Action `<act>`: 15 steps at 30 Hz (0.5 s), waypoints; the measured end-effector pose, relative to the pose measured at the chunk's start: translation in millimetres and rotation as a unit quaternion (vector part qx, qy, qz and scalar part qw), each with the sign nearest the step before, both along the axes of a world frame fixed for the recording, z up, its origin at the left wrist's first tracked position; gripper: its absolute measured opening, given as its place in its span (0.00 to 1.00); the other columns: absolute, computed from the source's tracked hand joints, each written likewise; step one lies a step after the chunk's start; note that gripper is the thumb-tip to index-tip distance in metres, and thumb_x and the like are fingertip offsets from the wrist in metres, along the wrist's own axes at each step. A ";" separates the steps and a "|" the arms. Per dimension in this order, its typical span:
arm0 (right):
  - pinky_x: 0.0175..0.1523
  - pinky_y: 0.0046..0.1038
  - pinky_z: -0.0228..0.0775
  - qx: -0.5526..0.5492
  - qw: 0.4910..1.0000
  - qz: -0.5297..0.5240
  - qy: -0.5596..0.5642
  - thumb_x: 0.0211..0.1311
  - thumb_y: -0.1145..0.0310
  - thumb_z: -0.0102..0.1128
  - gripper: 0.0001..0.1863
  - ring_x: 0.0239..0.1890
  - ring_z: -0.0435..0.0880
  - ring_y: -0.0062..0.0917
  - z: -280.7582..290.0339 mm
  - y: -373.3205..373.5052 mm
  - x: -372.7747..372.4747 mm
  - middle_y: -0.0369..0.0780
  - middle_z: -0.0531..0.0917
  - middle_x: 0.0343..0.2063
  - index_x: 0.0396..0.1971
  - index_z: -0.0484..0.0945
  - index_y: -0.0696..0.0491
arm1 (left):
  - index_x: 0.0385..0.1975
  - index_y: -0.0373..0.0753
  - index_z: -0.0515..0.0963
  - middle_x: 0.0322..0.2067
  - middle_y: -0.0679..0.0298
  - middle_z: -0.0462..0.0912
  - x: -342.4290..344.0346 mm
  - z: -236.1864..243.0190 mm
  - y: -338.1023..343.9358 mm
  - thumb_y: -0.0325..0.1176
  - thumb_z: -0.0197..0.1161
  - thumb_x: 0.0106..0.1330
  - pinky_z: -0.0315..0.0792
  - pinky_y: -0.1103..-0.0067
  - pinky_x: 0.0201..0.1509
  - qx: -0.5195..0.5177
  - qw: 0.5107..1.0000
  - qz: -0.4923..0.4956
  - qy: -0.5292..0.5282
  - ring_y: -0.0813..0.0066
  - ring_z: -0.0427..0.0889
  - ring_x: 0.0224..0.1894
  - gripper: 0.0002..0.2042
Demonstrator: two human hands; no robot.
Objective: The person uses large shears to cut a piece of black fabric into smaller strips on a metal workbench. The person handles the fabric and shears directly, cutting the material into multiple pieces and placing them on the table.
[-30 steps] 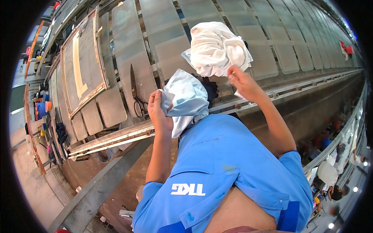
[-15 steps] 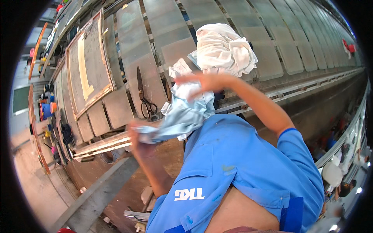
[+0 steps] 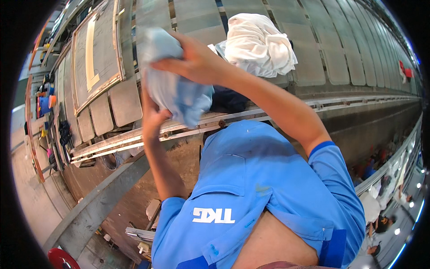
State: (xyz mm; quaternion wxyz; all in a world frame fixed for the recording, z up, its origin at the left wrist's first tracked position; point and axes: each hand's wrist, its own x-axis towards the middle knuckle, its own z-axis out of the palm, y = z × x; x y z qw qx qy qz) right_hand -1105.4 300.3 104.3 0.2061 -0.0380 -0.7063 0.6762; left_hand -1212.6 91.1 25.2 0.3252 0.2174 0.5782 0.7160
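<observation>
Head view. Both hands were raised over the near edge of a slatted grey conveyor, gathering 1 light blue cloth. The right hand was clenched on the upper part of the light blue cloth, fingers curled over its top fold. The left hand gripped the same cloth from below, at its left side; its fingertips were hidden in the fabric. The cloth hung bunched between the 2 hands, above the metal rail that ran along the conveyor's near edge. A crumpled white cloth lay on the slats just beyond the right hand, and a dark garment lay at the near edge below it. A framed panel lay on the conveyor toward its left end.
</observation>
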 end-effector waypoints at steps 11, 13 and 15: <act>0.57 0.27 0.75 0.079 0.997 -0.001 -0.010 0.70 0.64 0.58 0.21 0.52 0.82 0.22 -9.0 87.6 40.5 0.39 0.83 0.49 0.59 0.74 0.57 | 0.63 0.31 0.66 0.58 0.57 0.74 -49.3 23.7 -69.9 0.26 0.69 0.53 0.67 0.68 0.65 0.303 0.920 0.159 -0.191 0.64 0.74 0.60 0.34; 0.58 0.27 0.72 0.205 0.958 -0.163 -0.117 0.65 0.60 0.64 0.24 0.53 0.82 0.26 -69.4 140.7 81.4 0.41 0.83 0.50 0.58 0.74 0.55 | 0.63 0.31 0.66 0.58 0.57 0.74 -44.6 36.0 -83.5 0.26 0.69 0.54 0.67 0.68 0.65 0.304 0.919 0.186 -0.168 0.64 0.74 0.60 0.34; 0.68 0.38 0.60 0.434 0.814 -0.279 -0.267 0.49 0.51 0.74 0.38 0.66 0.69 0.38 -130.0 170.7 133.3 0.46 0.71 0.63 0.60 0.73 0.50 | 0.63 0.31 0.66 0.58 0.57 0.74 -42.8 35.0 -81.0 0.27 0.69 0.54 0.67 0.68 0.65 0.298 0.920 0.195 -0.161 0.64 0.74 0.60 0.34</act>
